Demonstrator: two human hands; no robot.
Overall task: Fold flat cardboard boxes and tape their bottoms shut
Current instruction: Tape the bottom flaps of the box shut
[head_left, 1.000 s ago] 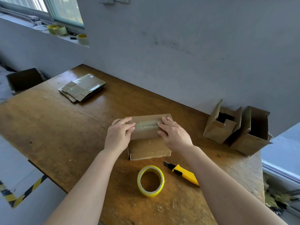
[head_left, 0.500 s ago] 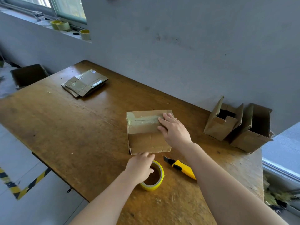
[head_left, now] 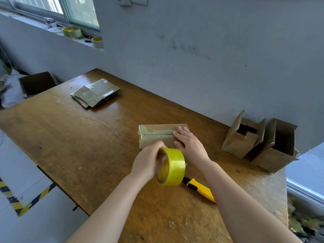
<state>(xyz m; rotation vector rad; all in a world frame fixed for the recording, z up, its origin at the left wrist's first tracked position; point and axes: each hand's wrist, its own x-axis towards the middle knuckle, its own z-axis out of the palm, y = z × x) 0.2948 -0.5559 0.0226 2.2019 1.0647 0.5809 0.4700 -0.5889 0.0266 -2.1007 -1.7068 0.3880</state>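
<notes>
The brown cardboard box lies bottom-up mid-worktop, nearer the far edge. Its long axis and glossy taped seam run left to right. The right hand presses flat on its right end, fingers straight. The left hand curls round a smooth yellow tape roll, held on edge above the scuffed wooden worktop. A yellow-handled knife lies below it.

My left hand hangs raised, near me, fingers curled round the tape roll, thumb side up. My right hand lies just beyond it, palm down, fingers straight and pointing far-left.
</notes>
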